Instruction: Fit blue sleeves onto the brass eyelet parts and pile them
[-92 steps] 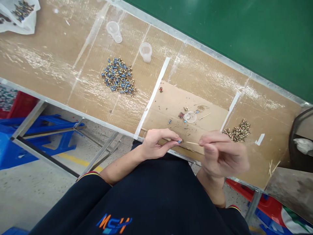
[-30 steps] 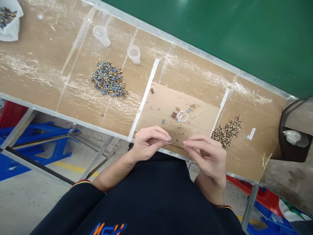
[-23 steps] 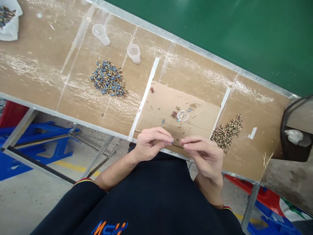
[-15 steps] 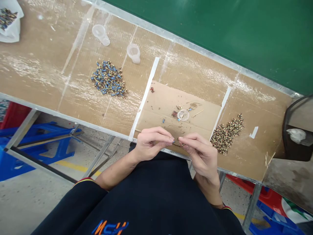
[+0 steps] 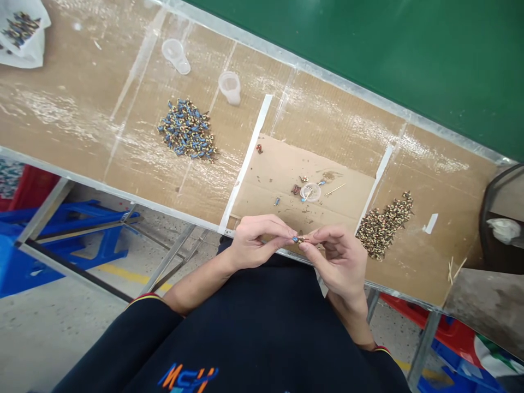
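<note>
My left hand [image 5: 260,240] is closed in a pinch on a small blue piece [image 5: 295,239] at the table's near edge. Opposite it, my right hand [image 5: 339,254] pinches a small tan-and-brown piece [image 5: 302,240], which meets the blue one end to end. Both parts are tiny and partly covered by fingertips. Just beyond my hands lies a cardboard sheet [image 5: 274,174] with a small clear cup [image 5: 315,192] on it. A thin stick [image 5: 335,189], a loose blue piece [image 5: 277,201] and reddish-brown bits [image 5: 295,189] lie around the cup.
To the left is a pile of blue-and-tan pieces [image 5: 188,131], with two clear plastic cups [image 5: 230,88] behind it. A pile of tan-and-brown pieces [image 5: 385,226] lies right. A white bag [image 5: 35,49] of pieces sits far left; thin sticks [image 5: 452,270] lie far right.
My hands have come together, and the blue piece now meets the tan-and-brown piece where there was a gap. The right fingers have shifted their grip. The view has moved slightly.
</note>
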Tool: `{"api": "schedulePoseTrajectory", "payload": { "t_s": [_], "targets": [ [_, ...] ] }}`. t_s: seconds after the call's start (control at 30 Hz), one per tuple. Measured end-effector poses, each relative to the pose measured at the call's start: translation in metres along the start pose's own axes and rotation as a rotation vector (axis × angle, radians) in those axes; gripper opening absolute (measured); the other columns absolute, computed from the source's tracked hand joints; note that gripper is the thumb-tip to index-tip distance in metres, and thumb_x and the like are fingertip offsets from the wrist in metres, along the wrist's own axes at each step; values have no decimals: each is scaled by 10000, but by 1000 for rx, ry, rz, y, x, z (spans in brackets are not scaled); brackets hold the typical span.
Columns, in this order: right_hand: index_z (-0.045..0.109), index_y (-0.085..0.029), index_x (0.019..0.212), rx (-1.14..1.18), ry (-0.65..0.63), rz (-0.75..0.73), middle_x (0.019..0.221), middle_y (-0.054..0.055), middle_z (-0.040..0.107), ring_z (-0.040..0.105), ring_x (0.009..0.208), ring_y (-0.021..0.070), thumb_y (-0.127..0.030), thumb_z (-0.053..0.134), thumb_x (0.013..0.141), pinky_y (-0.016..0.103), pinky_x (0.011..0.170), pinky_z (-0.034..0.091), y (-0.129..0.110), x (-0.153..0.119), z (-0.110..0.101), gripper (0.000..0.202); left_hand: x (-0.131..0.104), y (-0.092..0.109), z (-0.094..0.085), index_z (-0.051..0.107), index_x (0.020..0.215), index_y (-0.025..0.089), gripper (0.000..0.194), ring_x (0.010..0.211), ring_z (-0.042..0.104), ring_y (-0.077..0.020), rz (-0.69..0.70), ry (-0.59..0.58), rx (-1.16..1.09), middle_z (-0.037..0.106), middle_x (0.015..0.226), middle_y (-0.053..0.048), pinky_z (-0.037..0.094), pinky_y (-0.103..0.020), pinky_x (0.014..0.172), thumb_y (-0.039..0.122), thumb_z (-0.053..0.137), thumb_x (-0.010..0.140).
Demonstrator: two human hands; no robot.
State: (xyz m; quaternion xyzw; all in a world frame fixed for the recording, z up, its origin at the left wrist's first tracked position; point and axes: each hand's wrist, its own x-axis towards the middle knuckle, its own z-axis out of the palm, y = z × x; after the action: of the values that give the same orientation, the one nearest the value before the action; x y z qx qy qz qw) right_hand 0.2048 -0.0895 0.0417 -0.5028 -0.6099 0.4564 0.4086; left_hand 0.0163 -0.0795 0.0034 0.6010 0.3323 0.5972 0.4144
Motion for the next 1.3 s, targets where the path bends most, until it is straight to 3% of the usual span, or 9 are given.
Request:
{"api": "schedulePoseTrajectory", "payload": {
  "t_s": [0.33, 0.73, 0.97, 1.07, 1.13, 1.2, 1.3],
  "targets": [
    [613, -241, 848, -103, -122, -56, 768, -5, 788, 797, 683, 154, -141, 756, 907, 200, 619, 646, -13, 8, -6, 184, 2, 5, -9, 742, 925, 162, 101, 767, 825, -168, 23, -142, 22, 838, 851, -87, 676, -211, 730, 67, 722, 955],
    [582, -250, 859, -193, -225, -156, 783, -9, 787, 806, 717, 160, -97, 700, 935, 201, 623, 621, -13, 10, -12, 208, 3, 8, -8, 691, 830, 174, 173, 732, 821, -166, -19, -189, 7, 807, 760, -50, 691, -212, 740, 35, 716, 929],
    [618, -238, 868, -210, -212, -160, 780, -4, 787, 780, 670, 145, -122, 690, 952, 202, 604, 627, -5, 8, -7, 160, -3, 5, -6, 702, 829, 163, 164, 709, 813, -164, -24, -134, 22, 811, 767, -58, 674, -203, 696, 34, 719, 929],
    [685, -246, 1039, -144, -143, -119, 833, -1, 810, 793, 702, 154, -165, 713, 967, 228, 646, 669, 2, 4, -4, 112, -3, 5, -4, 742, 863, 163, 118, 737, 826, -169, -46, -68, 26, 833, 809, -70, 668, -198, 695, 63, 755, 926],
    [678, -263, 1221, -88, -90, -113, 908, 7, 828, 800, 736, 160, -198, 736, 973, 256, 682, 692, 5, 2, -3, 263, -3, 6, -3, 755, 876, 160, 91, 754, 829, -170, -69, 3, 15, 836, 819, -75, 662, -194, 695, 85, 789, 915],
    [668, -285, 1320, -76, -54, -167, 1007, 30, 836, 806, 792, 170, -190, 757, 963, 284, 719, 702, 7, 2, -4, 380, -4, 7, -2, 765, 893, 160, 70, 754, 827, -169, -100, 51, -2, 839, 831, -78, 658, -199, 691, 116, 819, 905],
    [744, -322, 1247, -160, -31, -333, 1040, 45, 827, 805, 861, 194, -106, 754, 933, 316, 737, 692, 7, 6, -4, 381, -5, 8, -2, 783, 917, 163, 55, 733, 816, -164, -143, 50, -24, 842, 844, -78, 656, -212, 681, 169, 836, 907]
  ]
}}
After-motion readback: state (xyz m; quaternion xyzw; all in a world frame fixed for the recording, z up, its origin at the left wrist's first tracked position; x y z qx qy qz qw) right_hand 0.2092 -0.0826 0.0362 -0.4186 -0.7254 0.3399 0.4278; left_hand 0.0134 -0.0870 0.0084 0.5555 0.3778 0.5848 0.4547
